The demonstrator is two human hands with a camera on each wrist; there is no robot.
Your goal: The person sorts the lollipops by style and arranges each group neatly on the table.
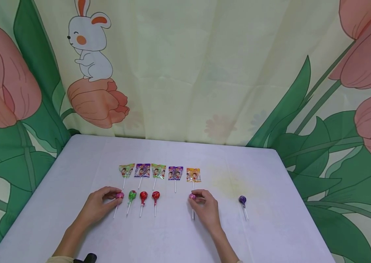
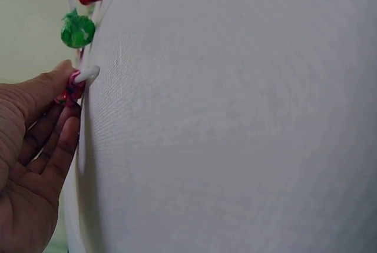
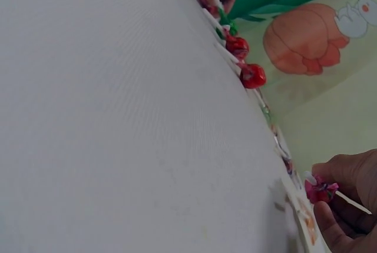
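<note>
My left hand point(image 1: 96, 205) pinches the head of a pink lollipop point(image 1: 120, 195) at the left end of the front row, its stick pointing toward me. To its right lie a green lollipop point(image 1: 132, 195) and two red lollipops, one point(image 1: 143, 197) beside the other point(image 1: 155, 196). My right hand point(image 1: 207, 209) holds another pink lollipop point(image 3: 321, 190) between thumb and fingers, just below an orange-wrapped lollipop point(image 1: 193, 175). In the right wrist view this pink one appears a little off the cloth. A purple lollipop point(image 1: 242, 200) lies alone farther right.
Behind the front row lie flat-bagged lollipops: green point(image 1: 126, 170), purple point(image 1: 142, 170), another green point(image 1: 158, 171) and another purple point(image 1: 175, 173). A white cloth point(image 1: 270, 237) covers the table. A curtain point(image 1: 178, 73) printed with tulips and a rabbit hangs behind. A black object point(image 1: 90, 258) shows near the left wrist.
</note>
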